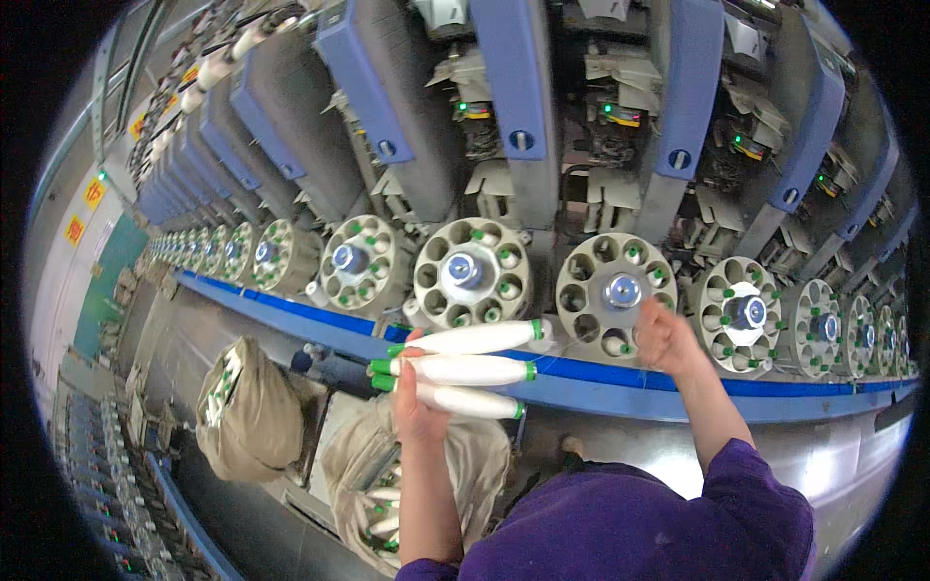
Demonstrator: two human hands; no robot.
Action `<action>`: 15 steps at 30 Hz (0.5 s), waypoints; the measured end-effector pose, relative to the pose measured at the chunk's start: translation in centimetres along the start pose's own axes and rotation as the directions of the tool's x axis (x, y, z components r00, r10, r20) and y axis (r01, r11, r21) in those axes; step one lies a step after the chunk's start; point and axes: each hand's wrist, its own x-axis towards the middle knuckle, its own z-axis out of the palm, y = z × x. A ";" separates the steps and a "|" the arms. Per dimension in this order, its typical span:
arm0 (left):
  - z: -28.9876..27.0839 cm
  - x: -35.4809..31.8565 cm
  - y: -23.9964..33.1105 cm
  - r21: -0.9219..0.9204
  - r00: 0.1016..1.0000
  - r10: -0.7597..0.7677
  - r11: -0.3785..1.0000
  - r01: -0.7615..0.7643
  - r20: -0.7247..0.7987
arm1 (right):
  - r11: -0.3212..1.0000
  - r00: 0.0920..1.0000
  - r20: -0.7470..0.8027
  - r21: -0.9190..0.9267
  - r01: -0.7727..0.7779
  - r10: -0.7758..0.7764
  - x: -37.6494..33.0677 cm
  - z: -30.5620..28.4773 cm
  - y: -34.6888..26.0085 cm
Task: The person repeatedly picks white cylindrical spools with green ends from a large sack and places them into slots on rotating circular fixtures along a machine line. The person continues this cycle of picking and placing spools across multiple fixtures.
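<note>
My left hand (417,392) is closed around three yarn bobbins (470,371), white with green ends, fanned out one above another and pointing right. They are held in front of the lower rims of two round bobbin magazines. Near the right side of one magazine (620,247) is my right hand (663,335), slightly blurred, with its fingers curled together. What it pinches, if anything, cannot be made out. A thin thread seems to run from the bobbins towards that magazine. Some of its round pockets hold green-tipped bobbins, while others look dark.
More magazines, such as one at the left (472,232) and one at the right (727,281), line the machine above a blue rail (601,373). Below my left arm is a cloth sack (484,455) of bobbins, with another sack (254,426) farther left.
</note>
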 end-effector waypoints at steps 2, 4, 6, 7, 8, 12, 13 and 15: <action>1.4 1.5 -1.1 0.078 0.999 0.022 0.997 -0.019 -0.029 | 0.939 0.900 -0.337 0.106 0.327 -0.276 0.3 -1.1 -3.0; 2.7 2.9 -2.3 0.108 0.999 0.033 0.994 -0.030 -0.031 | 0.851 0.851 -0.250 -0.394 0.347 -0.462 1.6 -1.2 -3.7; 3.7 4.1 -3.5 0.097 0.999 0.033 0.995 -0.033 -0.001 | 0.772 0.937 -0.125 -0.607 0.187 -0.325 3.7 -0.3 -2.4; 4.1 4.7 -4.0 0.082 0.999 0.031 0.996 -0.033 0.029 | 0.713 0.976 -0.113 -0.698 0.056 -0.187 5.0 0.4 -1.5; 4.4 5.3 -4.5 0.104 1.000 0.014 0.994 -0.016 0.022 | 0.747 0.997 0.008 -0.662 0.063 -0.076 6.5 1.2 -0.1; 4.5 7.1 -5.0 0.172 1.000 0.011 0.985 -0.014 0.017 | 0.623 0.998 -0.054 -0.780 -0.057 0.024 10.0 2.0 2.8; 4.3 7.5 -4.9 0.178 0.999 0.024 0.984 -0.029 0.027 | 0.552 0.982 -0.179 -0.825 -0.117 -0.059 10.2 1.4 3.0; 3.8 8.2 -4.9 0.214 1.000 -0.018 0.977 0.022 -0.022 | 0.434 0.934 -0.305 -0.878 -0.201 -0.187 9.8 -0.6 2.0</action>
